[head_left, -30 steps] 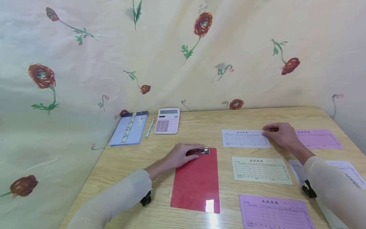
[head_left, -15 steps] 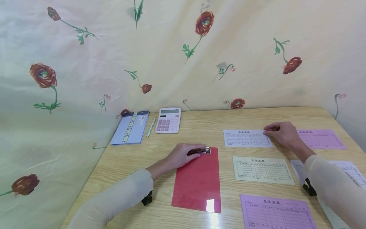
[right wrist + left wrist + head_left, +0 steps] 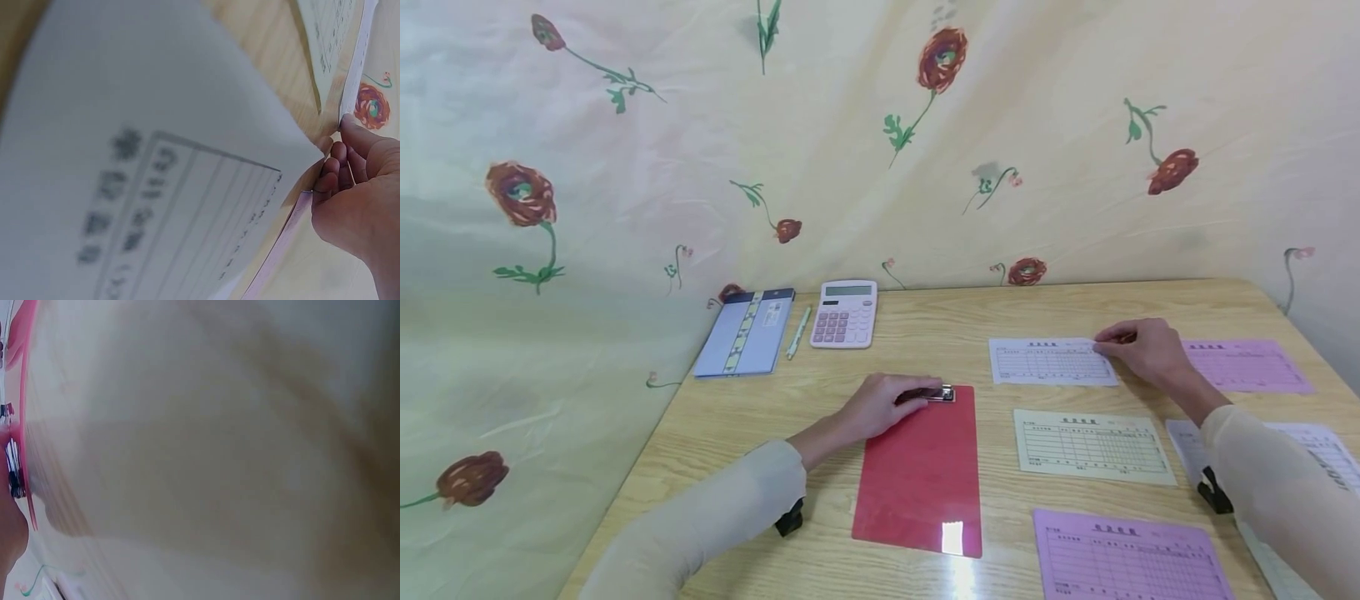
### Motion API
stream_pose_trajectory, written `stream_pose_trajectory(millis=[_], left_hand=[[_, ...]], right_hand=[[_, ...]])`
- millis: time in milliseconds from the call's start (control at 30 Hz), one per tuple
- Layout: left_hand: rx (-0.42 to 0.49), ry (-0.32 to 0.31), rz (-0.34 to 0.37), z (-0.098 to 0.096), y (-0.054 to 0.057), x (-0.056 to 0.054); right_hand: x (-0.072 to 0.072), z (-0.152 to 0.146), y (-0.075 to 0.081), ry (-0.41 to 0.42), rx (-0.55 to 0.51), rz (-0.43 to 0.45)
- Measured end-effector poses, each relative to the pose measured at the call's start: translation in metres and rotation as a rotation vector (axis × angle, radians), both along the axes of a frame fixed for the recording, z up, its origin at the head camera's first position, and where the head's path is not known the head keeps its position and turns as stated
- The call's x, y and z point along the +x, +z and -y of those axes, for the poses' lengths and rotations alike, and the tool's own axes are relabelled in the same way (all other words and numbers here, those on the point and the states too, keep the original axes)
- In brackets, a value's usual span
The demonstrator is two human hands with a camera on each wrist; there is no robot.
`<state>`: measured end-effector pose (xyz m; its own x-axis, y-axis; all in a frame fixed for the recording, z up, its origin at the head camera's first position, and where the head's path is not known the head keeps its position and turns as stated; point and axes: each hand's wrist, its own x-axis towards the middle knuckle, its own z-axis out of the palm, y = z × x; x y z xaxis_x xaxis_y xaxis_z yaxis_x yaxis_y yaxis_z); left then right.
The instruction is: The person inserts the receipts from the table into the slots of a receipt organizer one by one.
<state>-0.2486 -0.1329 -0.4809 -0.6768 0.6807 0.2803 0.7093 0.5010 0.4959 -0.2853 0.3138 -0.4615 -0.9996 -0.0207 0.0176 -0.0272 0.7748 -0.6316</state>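
A red clipboard [image 3: 919,475] lies on the table with its metal clip [image 3: 946,393] at the far end. My left hand [image 3: 883,404] grips that clip, fingers beyond it and thumb on the near side. In the left wrist view only a sliver of the clipboard [image 3: 23,394] and hand [image 3: 11,531] shows at the left edge. My right hand [image 3: 1146,354] pinches the right edge of a white receipt slip [image 3: 1048,364]. The right wrist view shows my thumb and fingertips on that slip's edge [image 3: 353,69]; a nearer white slip [image 3: 156,125] fills much of that view.
A green slip [image 3: 1093,446], two purple slips [image 3: 1127,554], [image 3: 1247,364] and another white slip [image 3: 1318,454] lie at the right. A calculator [image 3: 845,314], a pen [image 3: 799,333] and a blue notebook [image 3: 745,333] lie at the back left. Flowered cloth [image 3: 850,150] hangs behind.
The whole head view has shifted slightly, moving everything a little to the right. Both hands keep their places on the clip and the white slip.
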Motion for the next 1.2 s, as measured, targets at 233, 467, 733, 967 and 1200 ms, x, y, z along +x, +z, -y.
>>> stream_pose_trajectory(millis=[233,467,733,967,1200], left_hand=[[-0.019,0.029,-0.047,-0.003,-0.001,-0.001],[0.015,0.019,-0.068,-0.002,-0.003,-0.004],[0.095,0.021,-0.03,0.0,-0.007,-0.007],[0.173,0.042,0.083,0.002,-0.011,-0.009],[0.158,0.068,0.113,0.002,-0.012,-0.009]], right_hand=[[0.0,0.0,0.002,0.019,-0.016,0.034],[0.001,0.002,0.008,0.023,-0.045,0.048],[0.001,0.01,0.01,0.013,-0.069,0.022],[0.003,0.016,0.016,-0.008,-0.124,0.022],[0.006,0.017,0.018,-0.004,-0.2,0.022]])
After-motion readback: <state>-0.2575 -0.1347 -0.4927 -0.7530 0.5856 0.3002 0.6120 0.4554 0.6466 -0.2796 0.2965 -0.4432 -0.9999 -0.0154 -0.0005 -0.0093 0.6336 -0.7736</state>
